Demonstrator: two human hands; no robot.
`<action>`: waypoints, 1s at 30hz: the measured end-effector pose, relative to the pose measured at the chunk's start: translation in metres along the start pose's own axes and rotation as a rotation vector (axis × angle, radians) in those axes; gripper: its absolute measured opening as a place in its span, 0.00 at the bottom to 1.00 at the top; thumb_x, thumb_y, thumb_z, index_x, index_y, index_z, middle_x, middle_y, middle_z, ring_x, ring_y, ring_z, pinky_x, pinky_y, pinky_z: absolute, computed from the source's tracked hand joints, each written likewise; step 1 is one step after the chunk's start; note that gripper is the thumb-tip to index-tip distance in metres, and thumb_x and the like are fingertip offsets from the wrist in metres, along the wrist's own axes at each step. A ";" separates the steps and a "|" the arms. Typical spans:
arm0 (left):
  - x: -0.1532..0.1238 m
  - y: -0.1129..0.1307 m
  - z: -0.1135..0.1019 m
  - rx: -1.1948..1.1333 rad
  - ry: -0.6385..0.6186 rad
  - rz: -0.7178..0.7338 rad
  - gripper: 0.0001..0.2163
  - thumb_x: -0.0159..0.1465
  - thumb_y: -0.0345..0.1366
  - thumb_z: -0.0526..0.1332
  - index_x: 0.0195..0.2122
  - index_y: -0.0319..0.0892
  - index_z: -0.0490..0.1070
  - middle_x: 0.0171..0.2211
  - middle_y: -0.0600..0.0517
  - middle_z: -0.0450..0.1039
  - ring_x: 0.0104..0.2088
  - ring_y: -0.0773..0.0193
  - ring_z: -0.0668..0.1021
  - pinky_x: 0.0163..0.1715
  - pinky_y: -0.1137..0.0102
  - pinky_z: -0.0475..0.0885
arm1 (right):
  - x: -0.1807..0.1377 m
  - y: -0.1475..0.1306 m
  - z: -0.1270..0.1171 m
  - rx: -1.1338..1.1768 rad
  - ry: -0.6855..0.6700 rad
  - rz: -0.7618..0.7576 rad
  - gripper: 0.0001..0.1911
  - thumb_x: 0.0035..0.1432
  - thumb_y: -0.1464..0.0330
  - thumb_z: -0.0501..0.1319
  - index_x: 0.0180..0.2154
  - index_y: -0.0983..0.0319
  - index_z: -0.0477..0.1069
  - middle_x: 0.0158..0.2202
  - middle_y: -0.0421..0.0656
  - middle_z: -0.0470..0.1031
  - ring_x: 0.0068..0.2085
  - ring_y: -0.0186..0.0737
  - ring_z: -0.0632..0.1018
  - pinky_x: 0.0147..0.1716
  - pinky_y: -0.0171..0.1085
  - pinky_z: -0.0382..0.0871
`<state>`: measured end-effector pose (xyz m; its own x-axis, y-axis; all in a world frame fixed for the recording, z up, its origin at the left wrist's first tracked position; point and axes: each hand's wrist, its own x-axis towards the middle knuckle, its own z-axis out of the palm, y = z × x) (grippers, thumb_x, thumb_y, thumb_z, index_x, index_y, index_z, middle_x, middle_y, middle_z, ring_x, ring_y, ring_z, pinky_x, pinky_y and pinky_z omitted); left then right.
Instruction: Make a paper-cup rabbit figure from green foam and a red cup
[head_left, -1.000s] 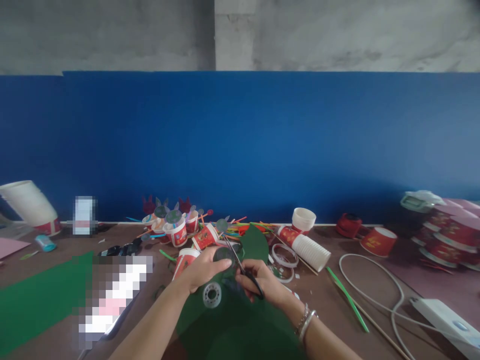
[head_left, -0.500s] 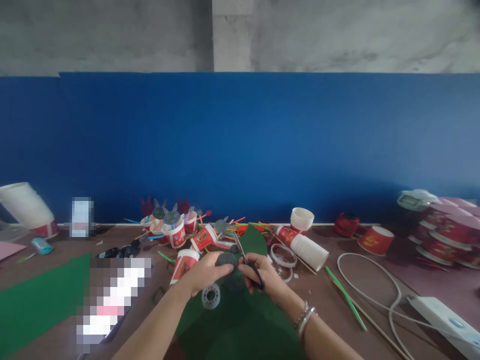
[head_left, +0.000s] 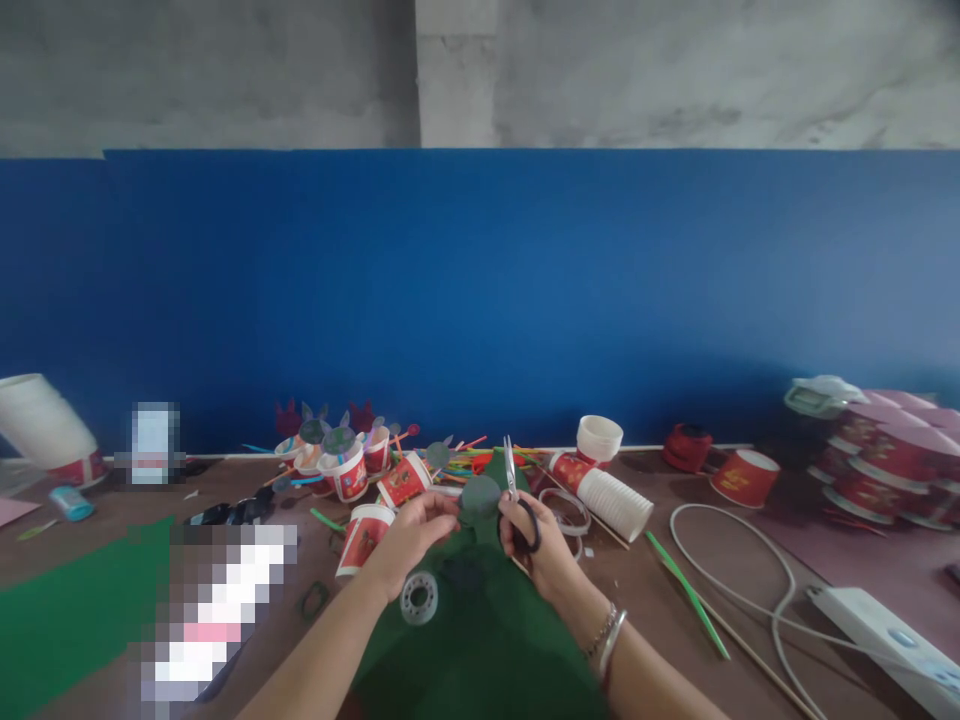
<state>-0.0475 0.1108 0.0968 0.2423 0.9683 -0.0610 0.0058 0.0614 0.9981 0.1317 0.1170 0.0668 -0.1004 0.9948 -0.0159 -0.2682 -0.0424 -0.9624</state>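
My left hand [head_left: 411, 540] pinches a small round dark green paper disc [head_left: 480, 497] at the top of a large green sheet [head_left: 480, 640] that lies in front of me. Black-handled scissors [head_left: 516, 500] stand in my right hand [head_left: 536, 545], fingers through the loops and blades pointing up beside the disc. A clear tape roll [head_left: 418, 597] rests on the green sheet under my left wrist. Bracelets circle my right wrist.
Red and white paper cups [head_left: 607, 495] with coloured sticks litter the brown table's back. Tape rings [head_left: 564, 506], a green stick [head_left: 679, 590], a white cable [head_left: 742, 570] and power strip [head_left: 885, 635] lie right. A green sheet [head_left: 67, 610] lies left. A blue wall stands behind.
The scissors swung from leaning left to upright, and both hands rose slightly with the disc. The disc now shows more fully between my hands.
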 end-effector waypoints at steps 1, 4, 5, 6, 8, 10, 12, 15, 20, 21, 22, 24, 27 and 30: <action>0.000 -0.001 0.001 -0.018 -0.006 0.006 0.08 0.51 0.36 0.61 0.31 0.40 0.67 0.27 0.55 0.69 0.29 0.68 0.70 0.31 0.73 0.62 | -0.001 0.000 0.000 -0.005 0.000 0.002 0.17 0.48 0.56 0.63 0.29 0.61 0.61 0.14 0.32 0.62 0.14 0.26 0.62 0.11 0.26 0.45; 0.002 -0.004 0.003 -0.042 -0.003 0.045 0.10 0.52 0.39 0.62 0.32 0.40 0.68 0.28 0.55 0.69 0.29 0.68 0.70 0.31 0.73 0.63 | -0.003 -0.002 0.003 -0.047 -0.030 0.022 0.17 0.47 0.55 0.62 0.30 0.61 0.62 0.14 0.31 0.61 0.13 0.27 0.62 0.10 0.26 0.43; 0.002 -0.005 0.003 -0.029 0.012 0.058 0.09 0.53 0.39 0.61 0.32 0.40 0.67 0.28 0.55 0.69 0.29 0.68 0.70 0.31 0.74 0.63 | -0.003 -0.002 0.003 -0.079 -0.048 0.028 0.17 0.48 0.56 0.62 0.30 0.61 0.62 0.14 0.32 0.62 0.13 0.27 0.63 0.11 0.26 0.42; 0.003 -0.006 0.002 0.001 0.033 0.063 0.09 0.54 0.40 0.61 0.31 0.40 0.67 0.26 0.55 0.68 0.28 0.69 0.70 0.30 0.74 0.63 | -0.002 -0.002 0.003 -0.125 -0.060 0.034 0.16 0.48 0.57 0.61 0.31 0.61 0.63 0.14 0.32 0.63 0.14 0.28 0.64 0.11 0.26 0.43; 0.005 -0.008 -0.002 0.120 0.095 0.050 0.08 0.55 0.40 0.59 0.28 0.40 0.66 0.23 0.57 0.66 0.25 0.69 0.69 0.27 0.75 0.62 | 0.001 0.001 0.002 -0.255 -0.060 0.027 0.12 0.48 0.61 0.60 0.32 0.61 0.64 0.15 0.33 0.65 0.15 0.30 0.67 0.12 0.27 0.46; 0.005 -0.010 -0.007 0.331 0.148 0.004 0.06 0.56 0.38 0.56 0.27 0.41 0.65 0.21 0.57 0.65 0.24 0.69 0.69 0.24 0.75 0.62 | 0.004 0.006 0.000 -0.439 -0.049 -0.019 0.09 0.47 0.66 0.59 0.33 0.61 0.65 0.17 0.34 0.66 0.18 0.32 0.68 0.15 0.28 0.51; 0.005 -0.012 -0.014 0.597 0.141 -0.067 0.04 0.55 0.34 0.54 0.27 0.41 0.66 0.22 0.56 0.68 0.24 0.68 0.71 0.24 0.75 0.62 | 0.005 0.011 -0.002 -0.652 -0.054 -0.070 0.10 0.45 0.72 0.58 0.34 0.61 0.66 0.19 0.35 0.68 0.21 0.33 0.69 0.19 0.30 0.55; 0.005 -0.019 -0.020 0.850 0.075 -0.154 0.03 0.50 0.30 0.56 0.24 0.41 0.69 0.24 0.52 0.72 0.27 0.63 0.74 0.24 0.74 0.62 | 0.002 0.015 -0.004 -0.996 -0.078 -0.094 0.16 0.41 0.78 0.55 0.36 0.61 0.68 0.26 0.40 0.72 0.28 0.37 0.72 0.26 0.31 0.58; 0.007 -0.030 -0.021 0.969 0.085 -0.163 0.04 0.48 0.28 0.57 0.23 0.41 0.70 0.25 0.48 0.75 0.30 0.58 0.76 0.27 0.71 0.63 | -0.007 0.013 -0.001 -1.314 -0.086 -0.114 0.24 0.37 0.80 0.54 0.40 0.62 0.68 0.35 0.45 0.74 0.39 0.43 0.73 0.33 0.32 0.57; 0.008 -0.032 -0.021 0.984 0.086 -0.158 0.04 0.49 0.28 0.57 0.23 0.41 0.71 0.26 0.47 0.75 0.31 0.58 0.76 0.28 0.70 0.63 | -0.008 0.013 0.000 -1.326 -0.103 -0.099 0.24 0.37 0.80 0.54 0.40 0.62 0.68 0.34 0.45 0.74 0.39 0.43 0.73 0.32 0.33 0.57; 0.009 -0.034 -0.021 0.996 0.084 -0.151 0.05 0.49 0.28 0.56 0.24 0.41 0.71 0.27 0.47 0.75 0.31 0.57 0.76 0.28 0.70 0.63 | -0.008 0.014 0.000 -1.331 -0.122 -0.080 0.23 0.37 0.80 0.54 0.40 0.61 0.68 0.33 0.44 0.75 0.37 0.42 0.73 0.31 0.32 0.56; 0.011 -0.038 -0.021 1.013 0.079 -0.133 0.06 0.51 0.28 0.55 0.26 0.41 0.71 0.29 0.46 0.76 0.32 0.58 0.76 0.29 0.70 0.64 | -0.008 0.015 0.000 -1.330 -0.144 -0.059 0.23 0.38 0.81 0.54 0.39 0.61 0.68 0.31 0.43 0.75 0.34 0.41 0.74 0.28 0.32 0.55; 0.012 -0.042 -0.024 1.037 0.081 -0.119 0.06 0.52 0.29 0.55 0.28 0.41 0.72 0.30 0.47 0.76 0.33 0.58 0.77 0.30 0.71 0.64 | -0.003 0.015 -0.004 -1.296 -0.128 -0.078 0.20 0.41 0.80 0.54 0.37 0.60 0.70 0.30 0.42 0.76 0.32 0.39 0.74 0.27 0.31 0.55; 0.013 -0.044 -0.026 1.060 0.092 -0.123 0.06 0.54 0.30 0.56 0.29 0.41 0.72 0.30 0.46 0.76 0.33 0.58 0.77 0.30 0.71 0.63 | 0.004 0.011 -0.013 -1.206 -0.098 -0.095 0.17 0.42 0.77 0.56 0.37 0.60 0.71 0.29 0.42 0.76 0.31 0.38 0.74 0.27 0.31 0.56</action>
<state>-0.0698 0.1271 0.0516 0.1091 0.9870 -0.1182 0.8759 -0.0392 0.4809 0.1405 0.1212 0.0526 -0.2152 0.9758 0.0392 0.7805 0.1960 -0.5937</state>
